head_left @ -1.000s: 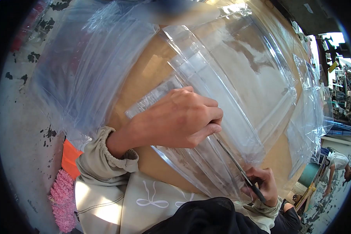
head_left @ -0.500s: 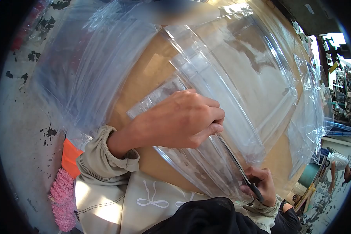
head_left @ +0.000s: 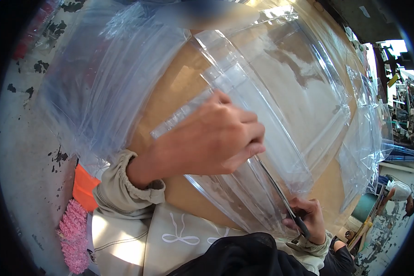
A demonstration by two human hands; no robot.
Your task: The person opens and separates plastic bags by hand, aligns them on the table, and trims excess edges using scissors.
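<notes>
My right hand (head_left: 313, 220) is wrapped around the black handle of a pair of scissors (head_left: 276, 188), whose long metal blades point up and left. The blade tips lie close to my left hand (head_left: 216, 135), under its thumb side. My left hand is closed, fingers bent down on a clear plastic sheet (head_left: 230, 191); its fingertips are partly hidden. This sheet runs in folds from under the left hand toward the scissors. Beside it lies a folded clear plastic piece (head_left: 271, 138) with straight seams.
A pile of layered clear plastic (head_left: 110, 78) covers the left side of the brown tabletop (head_left: 170, 87). Crumpled clear plastic (head_left: 365, 133) hangs at the right edge. An orange object (head_left: 83, 186) and a pink fluffy thing (head_left: 73, 237) are below left. Another person (head_left: 398, 193) is at far right.
The knuckles and index finger of my left hand have lifted and shifted slightly, the hand staying over the same spot. My right hand and the scissors have barely moved.
</notes>
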